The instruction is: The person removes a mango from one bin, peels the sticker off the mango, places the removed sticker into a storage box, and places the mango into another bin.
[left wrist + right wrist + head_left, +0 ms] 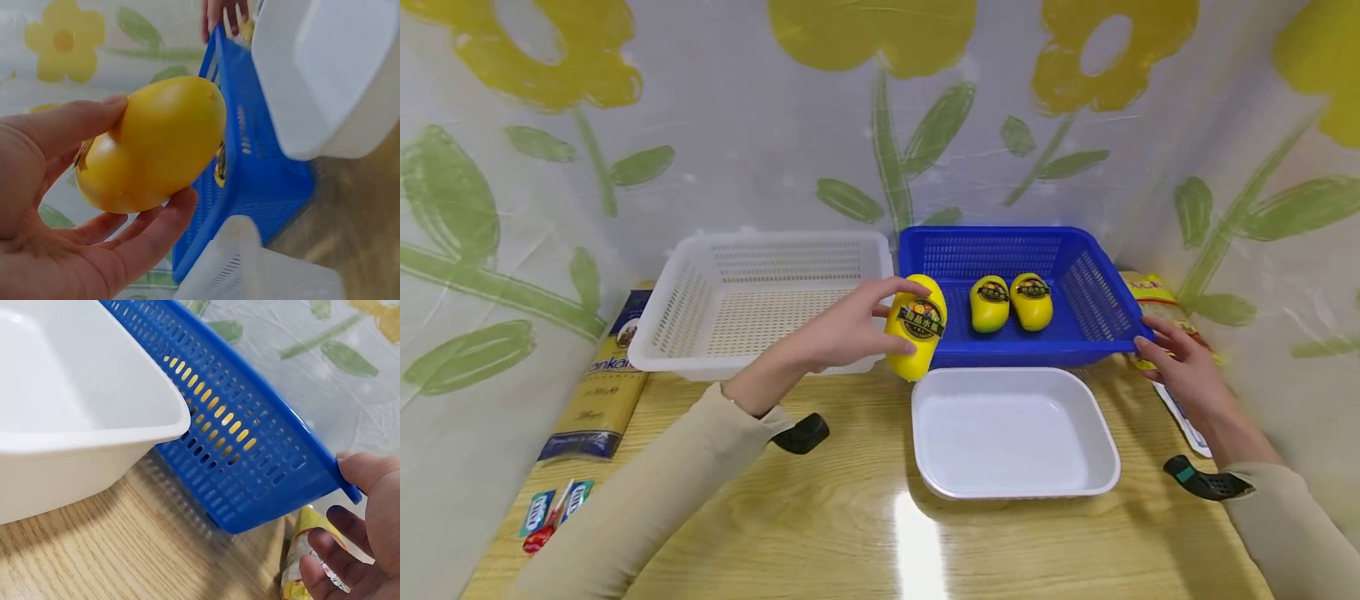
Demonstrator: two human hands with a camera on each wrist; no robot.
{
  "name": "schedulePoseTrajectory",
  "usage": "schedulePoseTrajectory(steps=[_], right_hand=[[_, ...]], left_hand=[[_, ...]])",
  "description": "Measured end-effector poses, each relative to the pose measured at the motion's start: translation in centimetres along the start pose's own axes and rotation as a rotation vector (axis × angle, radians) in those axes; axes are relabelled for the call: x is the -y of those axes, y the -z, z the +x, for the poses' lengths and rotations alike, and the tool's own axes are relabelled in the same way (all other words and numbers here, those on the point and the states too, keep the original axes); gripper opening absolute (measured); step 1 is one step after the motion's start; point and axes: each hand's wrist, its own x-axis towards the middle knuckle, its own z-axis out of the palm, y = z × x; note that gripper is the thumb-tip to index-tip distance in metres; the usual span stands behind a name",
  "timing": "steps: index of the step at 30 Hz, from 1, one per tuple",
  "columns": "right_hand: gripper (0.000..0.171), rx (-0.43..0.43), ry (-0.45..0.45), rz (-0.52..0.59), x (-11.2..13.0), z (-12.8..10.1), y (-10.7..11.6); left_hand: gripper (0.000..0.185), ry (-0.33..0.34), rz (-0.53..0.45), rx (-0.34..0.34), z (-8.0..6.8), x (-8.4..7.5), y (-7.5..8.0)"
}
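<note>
1. Head view: left hand (842, 333) gripping a yellow mango (916, 327), fingers curled round it, held above the wooden surface (820, 533) between the white basket (760, 296) and the blue basket (1078, 292). Two more mangoes (1011, 302) lying side by side inside the blue basket. Right hand (1176, 367) resting at the blue basket's near right corner, fingers fairly straight. White tray (1015, 429) just in front of the blue basket. Packets (598, 392) lying left of the white basket, another packet (1157, 300) behind the right hand.

2. Left wrist view: mango (156, 144) pinched between thumb and fingers (150, 234), just beside the blue basket's wall (262, 169); white tray (331, 69) beyond it.

3. Right wrist view: thumb touching the blue basket's rim (294, 425) at the corner, fingers (331, 569) loosely bent below it, clasping nothing; tray (81, 412) touching or just beside the basket wall.
</note>
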Motion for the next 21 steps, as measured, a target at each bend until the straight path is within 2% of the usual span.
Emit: schedulePoseTrajectory(steps=[5,9,12,15,17,21], right_hand=[[0.063,0.010,0.006,0.032,-0.2,0.0,0.1],[0.064,0.009,-0.007,0.003,-0.1,0.1,0.1],[0.065,0.009,-0.013,-0.001,0.0,0.0,0.3],[0.066,0.011,-0.014,0.002,0.1,0.0,0.3],[0.066,0.013,-0.015,-0.004,0.1,0.0,0.2],[0.068,0.019,-0.034,-0.038,0.2,0.0,0.1]], left_hand=[[0.057,-0.032,-0.060,-0.007,-4.4,0.3,-0.7],[0.059,0.013,-0.167,-0.002,-7.8,1.0,-1.5],[0.060,0.052,-0.205,-0.009,-9.7,2.2,-2.4],[0.060,0.098,-0.232,-0.025,-11.3,3.9,-3.4],[0.060,0.142,-0.213,-0.048,-12.0,5.0,-4.2],[0.060,0.209,-0.185,-0.097,-12.7,6.8,-5.7]])
